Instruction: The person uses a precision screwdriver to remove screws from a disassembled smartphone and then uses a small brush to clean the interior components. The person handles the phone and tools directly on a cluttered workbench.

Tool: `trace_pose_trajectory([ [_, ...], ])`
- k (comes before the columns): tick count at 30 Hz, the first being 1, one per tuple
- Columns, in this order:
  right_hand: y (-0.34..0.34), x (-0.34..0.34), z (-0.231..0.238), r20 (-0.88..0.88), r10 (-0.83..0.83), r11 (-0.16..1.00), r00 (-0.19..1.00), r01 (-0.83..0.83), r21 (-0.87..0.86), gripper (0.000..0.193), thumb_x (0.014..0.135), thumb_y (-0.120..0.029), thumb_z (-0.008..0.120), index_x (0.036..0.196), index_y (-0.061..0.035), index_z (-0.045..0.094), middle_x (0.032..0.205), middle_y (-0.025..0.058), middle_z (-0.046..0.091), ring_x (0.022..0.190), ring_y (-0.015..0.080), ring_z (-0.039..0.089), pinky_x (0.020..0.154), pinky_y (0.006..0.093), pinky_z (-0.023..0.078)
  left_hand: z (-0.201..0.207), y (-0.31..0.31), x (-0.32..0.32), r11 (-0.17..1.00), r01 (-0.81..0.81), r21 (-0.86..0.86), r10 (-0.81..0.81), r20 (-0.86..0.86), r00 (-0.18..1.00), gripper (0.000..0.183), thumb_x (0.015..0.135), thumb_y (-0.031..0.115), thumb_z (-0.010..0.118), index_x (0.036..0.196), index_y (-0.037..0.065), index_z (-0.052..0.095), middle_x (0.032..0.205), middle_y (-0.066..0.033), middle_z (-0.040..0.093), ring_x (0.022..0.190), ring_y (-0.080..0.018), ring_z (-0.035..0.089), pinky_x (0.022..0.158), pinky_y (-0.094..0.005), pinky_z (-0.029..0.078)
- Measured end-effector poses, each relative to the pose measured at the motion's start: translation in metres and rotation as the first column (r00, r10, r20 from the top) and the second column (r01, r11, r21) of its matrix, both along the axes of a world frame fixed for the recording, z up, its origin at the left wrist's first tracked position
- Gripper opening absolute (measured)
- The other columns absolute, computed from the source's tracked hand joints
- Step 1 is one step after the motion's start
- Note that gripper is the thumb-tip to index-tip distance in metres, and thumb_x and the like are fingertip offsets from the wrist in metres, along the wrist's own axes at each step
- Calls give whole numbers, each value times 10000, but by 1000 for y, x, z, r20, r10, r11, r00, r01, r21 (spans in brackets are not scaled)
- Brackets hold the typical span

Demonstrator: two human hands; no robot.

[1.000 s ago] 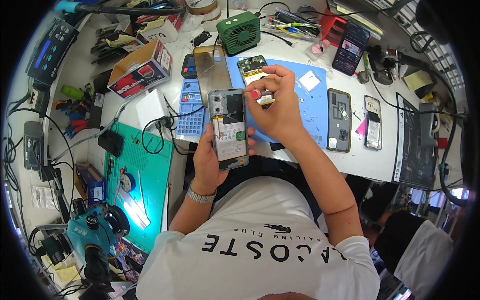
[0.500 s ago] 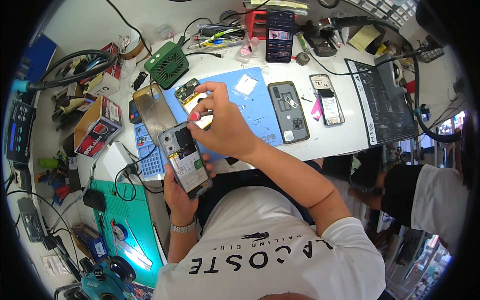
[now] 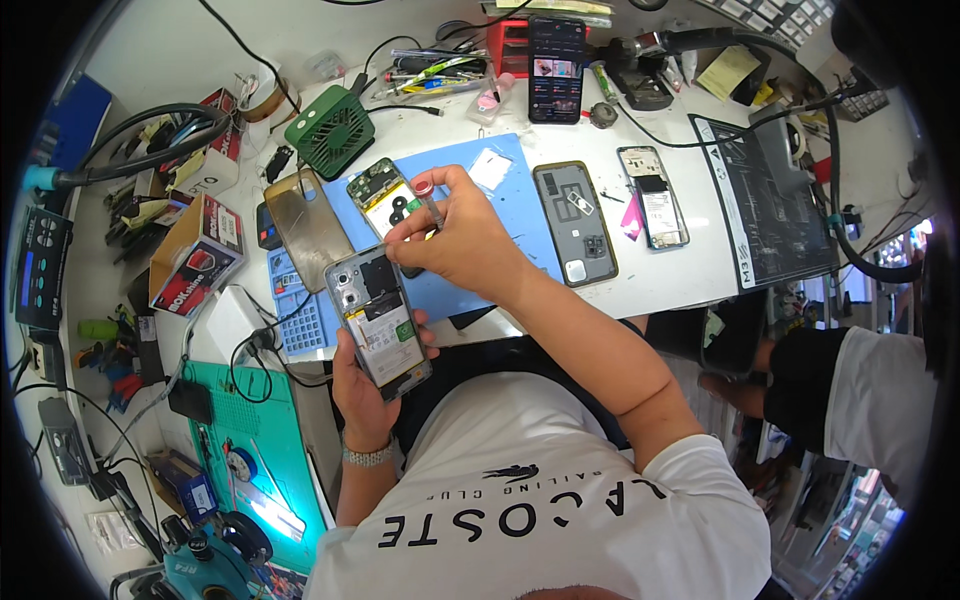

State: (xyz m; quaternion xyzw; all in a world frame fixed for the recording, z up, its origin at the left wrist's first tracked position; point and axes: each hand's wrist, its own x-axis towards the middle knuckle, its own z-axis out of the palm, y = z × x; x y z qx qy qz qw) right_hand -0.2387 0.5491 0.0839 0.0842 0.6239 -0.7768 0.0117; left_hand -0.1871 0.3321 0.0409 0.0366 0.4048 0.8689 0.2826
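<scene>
The left hand (image 3: 364, 395) clamped its fingers (image 3: 428, 337) on the opened phone (image 3: 382, 335); beyond them, the right hand (image 3: 460, 240) clasped a red-topped tool (image 3: 424, 188) that slackening could drop

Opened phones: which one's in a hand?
The grey-framed phone, held by the left hand. The other two opened phones rest down: one on the blue mat, one farther right on the white table.

Bright light fills the white bench (image 3: 652, 278); glare bleaches a pale strip (image 3: 278, 518) on the green mat (image 3: 293, 432) (edges bend, corners go black).
</scene>
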Motion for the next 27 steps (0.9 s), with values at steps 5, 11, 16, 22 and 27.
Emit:
trace_pose_trajectory([
  [5, 0, -1, -10, -3, 1, 998, 1000, -1, -60, 655, 797, 33, 856, 1298, -22, 438, 956, 154, 765, 838, 149, 687, 777, 309, 572, 9, 0, 0, 996, 25, 86, -35, 115, 993, 689, 1123, 545, 248, 1462, -2, 494, 1260, -265, 665, 1043, -351, 711, 855, -500, 611],
  [11, -1, 2, -16, 7, -49, 991, 999, 49, -127, 644, 811, 110, 804, 1327, -15, 439, 979, 171, 755, 878, 199, 729, 818, 346, 599, 6, 2, -1, 978, 46, 205, -89, 208, 974, 675, 1121, 545, 267, 1492, 24, 481, 1262, -276, 653, 1041, -362, 704, 840, -509, 611],
  [16, -4, 7, -10, 11, -52, 994, 999, 53, -97, 581, 860, 131, 720, 1347, 5, 430, 1052, 217, 740, 932, 199, 730, 871, 323, 604, 3, 0, 0, 969, 44, 243, -104, 241, 965, 685, 1120, 554, 255, 1515, 37, 469, 1278, -272, 653, 1056, -361, 699, 843, -513, 606],
  [22, -2, 7, -12, 8, -68, 994, 998, 69, -83, 564, 868, 127, 706, 1344, -20, 442, 1079, 182, 738, 917, 154, 697, 847, 269, 573, 3, 1, -3, 963, 44, 268, -120, 272, 955, 681, 1119, 554, 258, 1511, 41, 474, 1279, -266, 656, 1039, -358, 699, 845, -515, 600],
  [27, -8, 7, -23, -194, -86, 974, 977, 123, 188, 530, 868, 62, 718, 1321, -70, 477, 1083, 83, 715, 890, 69, 579, 721, 225, 443, 4, 3, -4, 964, 24, 265, -103, 291, 951, 649, 1118, 537, 294, 1499, 50, 489, 1286, -268, 636, 1040, -363, 685, 832, -519, 596],
])
